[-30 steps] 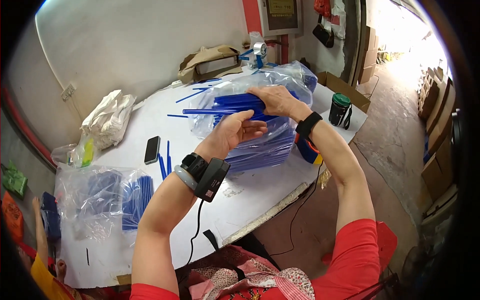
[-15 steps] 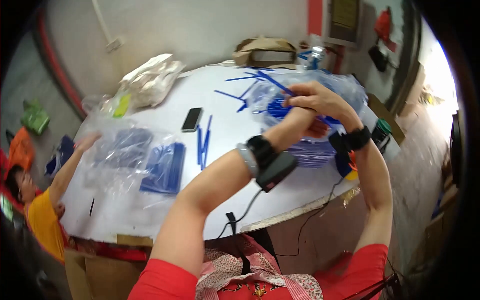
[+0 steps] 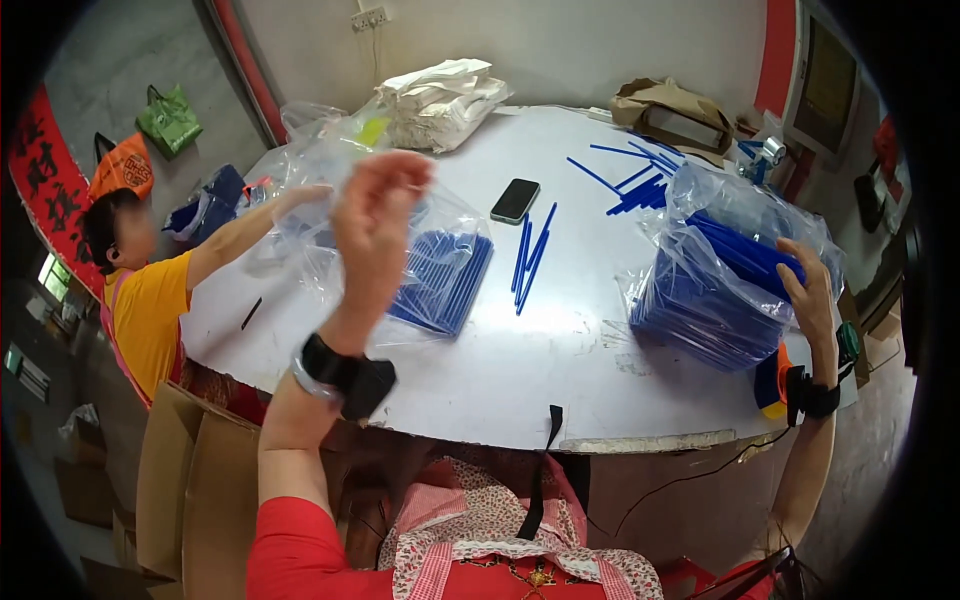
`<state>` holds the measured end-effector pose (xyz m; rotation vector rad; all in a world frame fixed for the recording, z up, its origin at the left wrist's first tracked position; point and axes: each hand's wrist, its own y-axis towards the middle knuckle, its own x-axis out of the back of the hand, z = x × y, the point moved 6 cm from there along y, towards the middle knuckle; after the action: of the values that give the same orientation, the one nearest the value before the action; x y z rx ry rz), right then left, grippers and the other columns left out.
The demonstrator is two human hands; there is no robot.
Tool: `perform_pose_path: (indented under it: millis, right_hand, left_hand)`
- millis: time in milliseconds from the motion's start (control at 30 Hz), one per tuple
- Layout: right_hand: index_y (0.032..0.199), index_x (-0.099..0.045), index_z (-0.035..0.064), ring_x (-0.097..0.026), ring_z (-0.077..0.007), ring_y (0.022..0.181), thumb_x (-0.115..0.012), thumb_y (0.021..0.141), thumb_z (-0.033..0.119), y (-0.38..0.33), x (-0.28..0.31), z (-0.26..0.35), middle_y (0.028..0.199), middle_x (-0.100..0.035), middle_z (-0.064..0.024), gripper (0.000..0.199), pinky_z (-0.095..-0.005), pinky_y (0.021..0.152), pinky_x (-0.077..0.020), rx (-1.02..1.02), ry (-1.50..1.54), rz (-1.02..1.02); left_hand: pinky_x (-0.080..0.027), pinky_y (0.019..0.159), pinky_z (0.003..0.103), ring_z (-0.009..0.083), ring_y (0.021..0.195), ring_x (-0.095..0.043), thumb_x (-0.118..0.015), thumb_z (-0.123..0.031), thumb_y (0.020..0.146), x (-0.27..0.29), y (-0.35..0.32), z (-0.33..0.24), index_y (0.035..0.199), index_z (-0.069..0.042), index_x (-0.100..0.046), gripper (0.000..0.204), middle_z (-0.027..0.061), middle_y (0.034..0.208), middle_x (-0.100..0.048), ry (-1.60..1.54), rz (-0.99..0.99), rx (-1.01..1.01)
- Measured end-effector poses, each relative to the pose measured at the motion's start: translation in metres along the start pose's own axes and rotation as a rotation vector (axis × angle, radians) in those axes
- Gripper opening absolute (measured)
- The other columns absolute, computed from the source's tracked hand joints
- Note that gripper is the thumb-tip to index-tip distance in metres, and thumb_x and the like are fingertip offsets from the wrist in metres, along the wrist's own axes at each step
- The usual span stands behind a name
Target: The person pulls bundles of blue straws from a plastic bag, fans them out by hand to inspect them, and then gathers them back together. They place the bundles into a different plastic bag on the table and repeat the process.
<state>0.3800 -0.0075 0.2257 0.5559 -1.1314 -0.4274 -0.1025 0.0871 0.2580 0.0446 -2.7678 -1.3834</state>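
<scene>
My right hand (image 3: 815, 290) curls round the end of a bundle of blue plastic sticks (image 3: 745, 255), at the right of the table. That bundle lies over more blue sticks in a clear plastic bag (image 3: 700, 195). Raised over the left side of the table is my left hand (image 3: 370, 235), its fingers smeared by motion. Behind and below it, a flat stack of blue sticks (image 3: 445, 285) lies in another clear bag. A few loose blue sticks (image 3: 533, 258) rest mid-table, and several more (image 3: 640, 185) lie scattered farther back.
A phone (image 3: 515, 201) lies mid-table. White packaging (image 3: 445, 105) and a brown paper bag (image 3: 675, 115) stand at the back. A co-worker in yellow (image 3: 150, 310) reaches in from the left. A tape roll (image 3: 772, 385) sits near the right edge; cardboard boxes (image 3: 200, 470) stand below left.
My hands, close together over the right-hand bag before, are now far apart. The left has swung left and up; the right has moved to the bundle's right end. The view has shifted left.
</scene>
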Motion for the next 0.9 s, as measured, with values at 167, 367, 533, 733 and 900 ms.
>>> perform_pose_path:
  millis: [167, 367, 533, 733, 900]
  right_hand:
    - [0.111, -0.061, 0.0006, -0.061, -0.0213, 0.101, -0.057, 0.085, 0.001, -0.012, -0.01, 0.037, 0.105, -0.066, -0.0116, 0.027, -0.032, 0.09, -0.045, 0.03, 0.105, 0.056]
    - [0.111, -0.061, 0.0009, -0.065, -0.0194, 0.089, -0.059, 0.085, -0.001, -0.023, -0.017, 0.06, 0.093, -0.068, -0.0099, 0.026, -0.0296, 0.082, -0.0479, 0.041, 0.132, 0.059]
    - [0.11, -0.062, 0.001, -0.065, -0.0185, 0.085, -0.059, 0.085, -0.002, -0.034, -0.026, 0.055, 0.089, -0.069, -0.0093, 0.025, -0.0291, 0.077, -0.0487, -0.039, 0.115, 0.123]
    - [0.109, -0.062, 0.0009, -0.066, -0.0197, 0.084, -0.059, 0.084, -0.003, -0.042, -0.031, 0.061, 0.089, -0.068, -0.0102, 0.025, -0.0297, 0.076, -0.0491, 0.002, 0.092, 0.13]
    - [0.105, -0.063, -0.0005, -0.066, -0.0239, 0.082, -0.061, 0.081, -0.005, -0.041, -0.035, 0.079, 0.088, -0.067, -0.0129, 0.024, -0.0301, 0.073, -0.0497, 0.079, 0.043, 0.076]
  left_hand:
    - [-0.049, 0.067, 0.028, 0.0148, 0.076, -0.06, -0.044, -0.002, 0.082, 0.182, 0.028, 0.158, 0.096, 0.003, -0.06, 0.021, 0.0093, 0.082, -0.063, 0.563, 0.063, 0.458]
    - [-0.05, 0.061, 0.035, 0.0221, 0.074, -0.065, -0.051, -0.012, 0.085, 0.185, -0.013, 0.255, 0.095, 0.0, -0.066, 0.021, 0.0126, 0.087, -0.067, 1.199, 0.705, 0.324]
    - [-0.05, 0.066, 0.037, 0.0294, 0.08, -0.065, -0.059, -0.019, 0.083, 0.115, -0.013, 0.237, 0.104, -0.004, -0.066, 0.026, 0.0159, 0.094, -0.067, 1.063, 0.662, 0.379]
    - [-0.051, 0.074, 0.035, 0.025, 0.085, -0.065, -0.06, -0.026, 0.087, 0.12, -0.049, 0.307, 0.106, -0.004, -0.066, 0.03, 0.0118, 0.088, -0.067, 0.568, 0.872, 0.621]
    - [-0.051, 0.076, 0.039, 0.0263, 0.084, -0.065, -0.061, -0.029, 0.084, 0.103, -0.086, 0.335, 0.107, -0.008, -0.066, 0.032, 0.0108, 0.089, -0.067, 0.862, 1.209, 0.114]
